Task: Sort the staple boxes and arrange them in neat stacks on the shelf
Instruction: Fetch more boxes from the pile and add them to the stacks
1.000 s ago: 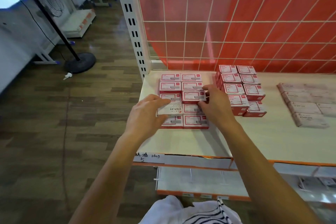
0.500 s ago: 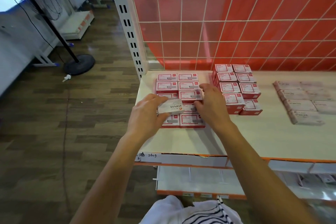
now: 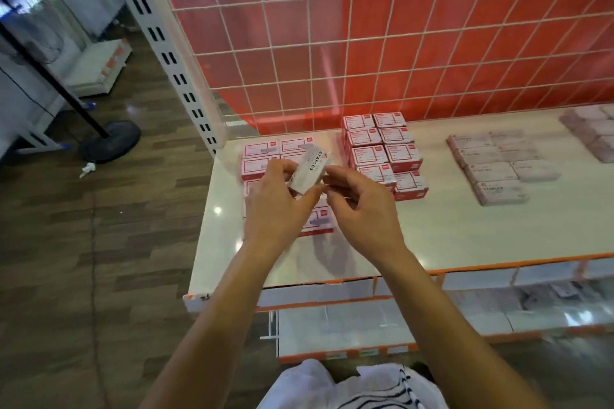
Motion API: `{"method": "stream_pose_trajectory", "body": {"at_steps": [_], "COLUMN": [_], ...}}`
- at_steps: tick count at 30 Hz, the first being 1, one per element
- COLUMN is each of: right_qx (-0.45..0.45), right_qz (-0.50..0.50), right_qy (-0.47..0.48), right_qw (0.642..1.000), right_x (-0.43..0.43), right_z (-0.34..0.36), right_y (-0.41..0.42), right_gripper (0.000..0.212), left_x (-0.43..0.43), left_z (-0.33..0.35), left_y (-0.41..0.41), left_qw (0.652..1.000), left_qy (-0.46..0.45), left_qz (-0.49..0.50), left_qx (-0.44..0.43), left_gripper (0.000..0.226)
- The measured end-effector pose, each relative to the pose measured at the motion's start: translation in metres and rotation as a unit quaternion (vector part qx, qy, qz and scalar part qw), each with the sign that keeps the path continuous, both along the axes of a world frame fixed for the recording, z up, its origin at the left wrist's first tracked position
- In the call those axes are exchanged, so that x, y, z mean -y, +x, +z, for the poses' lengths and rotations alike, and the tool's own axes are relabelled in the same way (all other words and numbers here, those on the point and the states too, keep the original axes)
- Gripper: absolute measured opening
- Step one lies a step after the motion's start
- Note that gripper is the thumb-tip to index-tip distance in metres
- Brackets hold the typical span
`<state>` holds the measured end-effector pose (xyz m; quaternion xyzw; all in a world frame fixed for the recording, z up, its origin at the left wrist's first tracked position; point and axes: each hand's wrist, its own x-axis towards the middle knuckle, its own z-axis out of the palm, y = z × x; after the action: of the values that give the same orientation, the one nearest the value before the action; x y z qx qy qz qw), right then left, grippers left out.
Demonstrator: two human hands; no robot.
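Holding a white box point(image 3: 310, 169) in the left hand point(image 3: 279, 206), up off the shelf point(image 3: 448, 232), with fingers and thumb curled round its near end. Tilted, with the far end up and to the right and the word STAPLES showing on top. Touching the right side of the box with the fingertips of the right hand point(image 3: 362, 209), fingers bent; cannot tell if pinching it or only touching. Right under both hands, flat on the shelf, a patch of red boxes point(image 3: 262, 156) in rows, partly hidden by the hands. Just right of the right hand, a taller red stack point(image 3: 385, 149), two boxes wide, close beside the flat patch. Farther right of that hand, well apart, pale boxes point(image 3: 491, 173) lying in two rows, and a blurry pile point(image 3: 594, 133) at the far edge. Past the fingertips, behind the boxes, a red wall point(image 3: 415, 43) with a white wire grid over it. Left of the left hand, a white post point(image 3: 172, 53) with dark slots, then brown wood floor point(image 3: 99, 259) and a black round stand point(image 3: 109, 141). Below the wrists, a lower shelf point(image 3: 332, 332), and down by the elbows a white striped cloth point(image 3: 352, 385).
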<state>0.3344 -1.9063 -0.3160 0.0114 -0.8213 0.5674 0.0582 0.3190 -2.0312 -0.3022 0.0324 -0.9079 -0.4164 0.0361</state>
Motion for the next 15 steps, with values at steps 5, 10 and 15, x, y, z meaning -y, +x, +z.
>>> {"method": "stream_pose_trajectory", "body": {"at_steps": [5, 10, 15], "right_qx": [0.010, 0.027, 0.043], "right_qz": [-0.033, -0.063, -0.050], "right_qy": [-0.072, -0.055, -0.061], "right_qw": [0.997, 0.996, 0.996], "right_x": [-0.045, -0.097, -0.149], "right_z": [0.003, 0.004, 0.007], "right_y": [0.001, 0.000, -0.001], "right_gripper": [0.046, 0.053, 0.045], "left_x": [-0.043, -0.088, -0.134], "left_z": [0.006, 0.004, -0.001], "left_y": [0.001, 0.006, 0.003], "left_qw": [0.994, 0.983, 0.980], "left_qy": [0.092, 0.131, 0.178], "left_qz": [-0.065, -0.130, -0.086], "left_qx": [0.009, 0.016, 0.032], "left_gripper": [0.044, 0.038, 0.031]}}
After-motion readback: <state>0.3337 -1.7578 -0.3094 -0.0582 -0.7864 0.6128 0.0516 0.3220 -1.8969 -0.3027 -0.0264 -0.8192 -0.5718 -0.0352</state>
